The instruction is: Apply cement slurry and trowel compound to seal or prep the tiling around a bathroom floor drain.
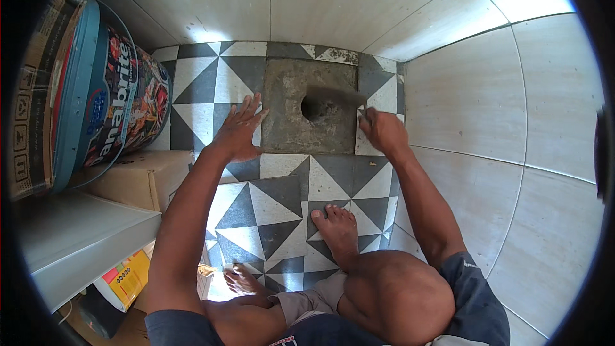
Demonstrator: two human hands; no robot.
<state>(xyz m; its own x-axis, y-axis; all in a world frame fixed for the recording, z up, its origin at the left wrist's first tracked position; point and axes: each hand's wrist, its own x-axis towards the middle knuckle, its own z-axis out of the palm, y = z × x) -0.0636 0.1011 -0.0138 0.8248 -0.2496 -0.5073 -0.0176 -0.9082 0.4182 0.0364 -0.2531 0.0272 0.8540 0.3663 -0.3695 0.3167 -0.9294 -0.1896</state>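
A square patch of bare grey cement is set into the patterned tile floor, with a dark round hole near its middle. My right hand is closed at the right edge of the patch. It grips a dark, elongated hand tool that reaches left over the hole. Motion blurs the tool, so its exact kind does not show. My left hand rests on the tiles and the left edge of the patch, fingers spread and holding nothing.
At the left, a blue-rimmed bucket with a printed side lies tilted by a cardboard box. A grey shelf stands nearer me. Tiled walls close in at the back and right. My bare feet are on the floor.
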